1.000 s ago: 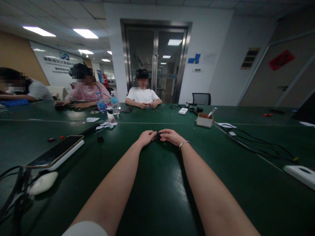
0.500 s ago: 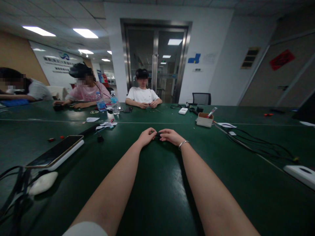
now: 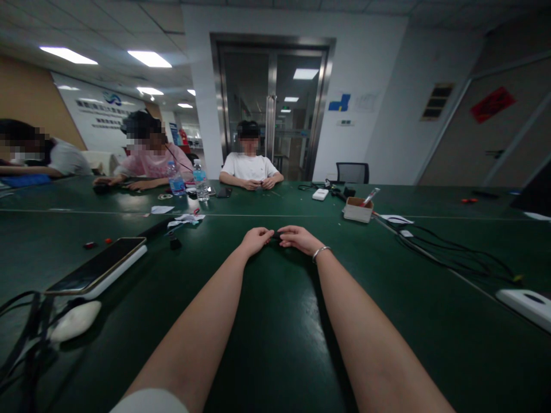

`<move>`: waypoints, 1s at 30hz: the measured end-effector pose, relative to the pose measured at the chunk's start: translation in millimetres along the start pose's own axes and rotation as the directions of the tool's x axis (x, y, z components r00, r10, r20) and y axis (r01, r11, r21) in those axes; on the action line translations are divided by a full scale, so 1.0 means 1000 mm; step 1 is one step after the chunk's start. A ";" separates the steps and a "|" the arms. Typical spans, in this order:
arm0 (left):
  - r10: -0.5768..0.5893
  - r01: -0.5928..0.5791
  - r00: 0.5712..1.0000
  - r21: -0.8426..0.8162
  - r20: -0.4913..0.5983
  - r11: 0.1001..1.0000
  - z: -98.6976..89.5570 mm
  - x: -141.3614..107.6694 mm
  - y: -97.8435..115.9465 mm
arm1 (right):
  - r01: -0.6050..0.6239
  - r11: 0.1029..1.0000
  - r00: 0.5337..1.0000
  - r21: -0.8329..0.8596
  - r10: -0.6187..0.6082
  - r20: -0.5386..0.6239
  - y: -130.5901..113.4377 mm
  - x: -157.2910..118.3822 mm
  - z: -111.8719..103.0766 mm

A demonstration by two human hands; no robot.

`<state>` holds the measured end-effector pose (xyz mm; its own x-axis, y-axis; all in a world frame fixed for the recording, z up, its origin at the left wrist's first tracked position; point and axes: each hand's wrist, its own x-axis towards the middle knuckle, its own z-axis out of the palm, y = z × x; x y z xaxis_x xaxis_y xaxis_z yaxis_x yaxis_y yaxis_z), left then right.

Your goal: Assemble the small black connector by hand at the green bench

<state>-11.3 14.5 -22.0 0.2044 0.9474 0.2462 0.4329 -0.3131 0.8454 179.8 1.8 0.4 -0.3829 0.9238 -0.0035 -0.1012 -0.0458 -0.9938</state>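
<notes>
Both arms stretch forward over the dark green table [image 3: 275, 344]. Between the fingertips of my two hands is a small black object [image 3: 276, 235], mostly covered, so its kind does not show. My left hand [image 3: 257, 241] pinches its left end between thumb and fingers. From the other side, my right hand [image 3: 300, 238] closes thumb and fingers on its right end. A silver bracelet [image 3: 321, 252] circles the right wrist. The hands are close to the tabletop; whether the black object touches it I cannot tell.
On the left lie a phone [image 3: 101, 264] on a white box, a white mouse-shaped item [image 3: 76, 321] and cables. Bottles [image 3: 200, 180] stand farther back. To the right are a small box [image 3: 358, 210], black cables [image 3: 456, 246] and a white device [image 3: 525, 307]. Several people sit across the table.
The fingers of my left hand have shifted slightly around the black object. My right hand and the things on the table look the same.
</notes>
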 end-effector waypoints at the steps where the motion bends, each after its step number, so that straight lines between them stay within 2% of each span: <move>1: 0.004 -0.004 1.000 0.004 -0.007 1.000 0.000 0.000 0.000 | 0.000 1.000 1.000 -0.002 0.000 -0.002 0.000 0.000 0.000; 6: 0.008 -0.008 1.000 -0.109 -0.007 0.994 0.002 -0.001 0.001 | -0.010 1.000 1.000 -0.015 0.010 -0.004 -0.002 -0.001 0.001; 17: 0.039 -0.029 0.997 -0.151 0.062 0.988 0.001 0.004 -0.006 | -0.024 1.000 0.999 -0.008 0.024 -0.021 -0.004 -0.003 0.003; 23: 0.010 -0.006 0.998 -0.052 0.065 0.999 -0.002 0.000 0.001 | -0.021 1.000 1.000 -0.015 0.021 -0.008 -0.004 -0.003 0.001; 30: 0.010 -0.011 1.000 0.094 0.004 0.996 -0.001 -0.003 0.004 | -0.014 1.000 1.000 -0.015 0.014 -0.008 -0.001 0.000 -0.001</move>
<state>-11.1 10.7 -19.4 0.2120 0.9439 0.2532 0.5112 -0.3279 0.7945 180.5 2.6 1.3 -0.3772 0.9260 -0.0182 -0.0816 -0.0529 -0.9953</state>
